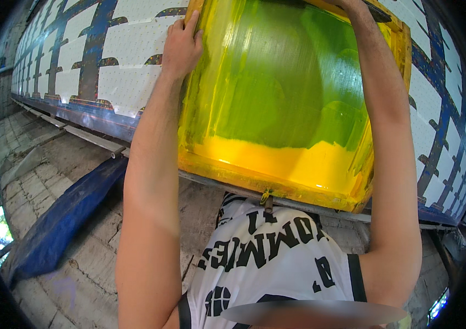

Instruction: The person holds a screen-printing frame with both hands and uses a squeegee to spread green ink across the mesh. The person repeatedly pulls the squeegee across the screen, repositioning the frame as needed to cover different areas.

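Observation:
A wooden-framed printing screen (277, 168) lies before me on the patterned sheet, with green and yellow showing across its mesh. Thick yellow ink (298, 162) pools along its near side. My left hand (183, 48) grips the left frame bar near the far corner, one finger stretched along the wood. At the top edge of the picture my right hand (347, 3) is closed on a dark-edged bar that looks like a squeegee (376, 12), at the screen's far end. Most of that hand's fingers are cut off.
White sheet with dark blue patterned bands (128, 66) covers the long table on both sides of the screen. A metal rail (93, 140) runs along its near edge. Blue tarp (74, 214) hangs at the left above a rough brick floor (41, 189).

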{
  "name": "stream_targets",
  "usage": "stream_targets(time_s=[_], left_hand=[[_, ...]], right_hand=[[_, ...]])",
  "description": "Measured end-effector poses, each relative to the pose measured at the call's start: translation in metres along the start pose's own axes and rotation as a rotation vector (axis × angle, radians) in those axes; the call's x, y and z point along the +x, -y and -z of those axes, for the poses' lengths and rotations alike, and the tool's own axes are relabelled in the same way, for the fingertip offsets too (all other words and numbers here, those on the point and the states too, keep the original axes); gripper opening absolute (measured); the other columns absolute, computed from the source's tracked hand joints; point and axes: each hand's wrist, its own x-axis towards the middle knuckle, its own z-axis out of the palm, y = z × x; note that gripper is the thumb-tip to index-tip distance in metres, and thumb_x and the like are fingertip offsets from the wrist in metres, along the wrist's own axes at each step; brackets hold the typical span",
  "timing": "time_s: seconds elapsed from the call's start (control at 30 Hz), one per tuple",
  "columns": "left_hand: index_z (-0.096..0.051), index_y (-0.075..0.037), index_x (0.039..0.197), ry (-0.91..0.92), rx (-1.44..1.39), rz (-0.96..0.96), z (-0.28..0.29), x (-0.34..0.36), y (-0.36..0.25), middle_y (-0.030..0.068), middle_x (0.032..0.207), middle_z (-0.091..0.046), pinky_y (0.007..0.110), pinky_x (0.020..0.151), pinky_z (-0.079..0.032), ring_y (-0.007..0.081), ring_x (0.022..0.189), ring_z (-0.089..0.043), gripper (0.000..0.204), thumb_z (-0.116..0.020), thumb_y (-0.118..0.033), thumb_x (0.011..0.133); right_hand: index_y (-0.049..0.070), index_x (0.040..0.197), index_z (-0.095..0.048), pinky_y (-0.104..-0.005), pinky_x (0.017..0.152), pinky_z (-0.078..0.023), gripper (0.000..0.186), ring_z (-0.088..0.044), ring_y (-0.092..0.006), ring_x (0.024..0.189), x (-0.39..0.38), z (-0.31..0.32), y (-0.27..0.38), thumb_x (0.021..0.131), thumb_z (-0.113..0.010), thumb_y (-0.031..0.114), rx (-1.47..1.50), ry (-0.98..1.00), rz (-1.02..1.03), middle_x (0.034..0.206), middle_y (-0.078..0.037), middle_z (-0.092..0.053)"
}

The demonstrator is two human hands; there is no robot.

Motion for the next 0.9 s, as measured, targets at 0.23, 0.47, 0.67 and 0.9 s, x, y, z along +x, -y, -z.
stream_targets(time_s=[0.23,0.47,0.67,0.9], left_hand=[[-0.052,-0.011,0.16,0.004,-0.002,0.028,-0.004,0.0,0.002,0.0268,0.134,-0.061,0.053,0.109,-0.051,0.0437,0.124,-0.059,0.057,-0.061,-0.025,0.106],[-0.05,-0.012,0.162,0.017,0.005,0.026,-0.005,0.0,0.003,0.0269,0.136,-0.06,0.053,0.109,-0.051,0.0437,0.126,-0.058,0.058,-0.06,-0.027,0.106],[-0.047,-0.013,0.164,0.031,-0.001,0.035,-0.013,0.001,0.012,0.0325,0.145,-0.058,0.054,0.114,-0.049,0.0496,0.135,-0.056,0.059,-0.058,-0.032,0.108],[-0.045,-0.015,0.165,0.073,-0.021,0.074,-0.011,0.003,0.01,0.0334,0.147,-0.056,0.055,0.115,-0.049,0.049,0.136,-0.055,0.061,-0.055,-0.035,0.109]], right_hand=[[0.013,0.118,-0.08,-0.0535,0.084,-0.063,0.034,-0.077,-0.0415,0.094,-0.094,0.022,0.057,0.086,-0.07,0.014,0.026,0.299,0.146,0.098,-0.02,-0.079],[0.008,0.108,-0.077,-0.052,0.087,-0.063,0.027,-0.076,-0.0406,0.099,-0.219,0.043,0.144,0.081,-0.077,0.011,0.057,0.444,0.091,0.102,-0.018,-0.078],[0.008,0.122,-0.076,-0.0494,0.093,-0.061,0.046,-0.072,-0.0378,0.108,-0.322,0.065,0.215,0.076,-0.077,0.002,0.072,0.515,-0.039,0.109,-0.014,-0.075],[0.009,0.119,-0.075,-0.0465,0.086,-0.063,0.045,-0.072,-0.0332,0.106,-0.395,0.081,0.274,0.075,-0.084,0.009,0.087,0.383,-0.112,0.107,-0.011,-0.075]])
